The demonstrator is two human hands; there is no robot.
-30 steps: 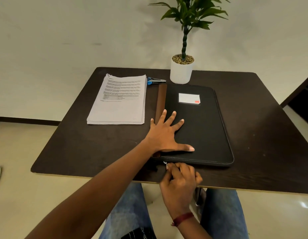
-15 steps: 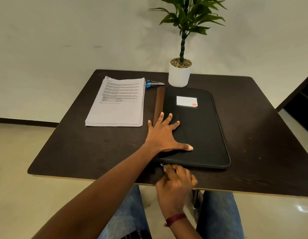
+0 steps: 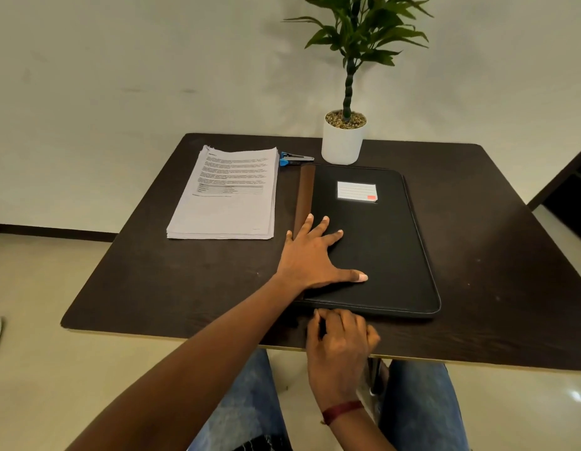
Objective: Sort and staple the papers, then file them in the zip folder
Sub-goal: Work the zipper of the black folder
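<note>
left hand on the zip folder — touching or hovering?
Touching. The head view shows the left hand pressed flat on the zip folder, fingers spread, thumb lying along the black cover near its front edge, with no gap visible under the palm.

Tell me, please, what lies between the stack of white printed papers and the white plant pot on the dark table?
In the head view, a small blue and silver stapler lies between the paper stack and the white plant pot, just behind the black zip folder.

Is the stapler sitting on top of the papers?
No, the stapler lies on the table beside the papers, not on them.
</note>
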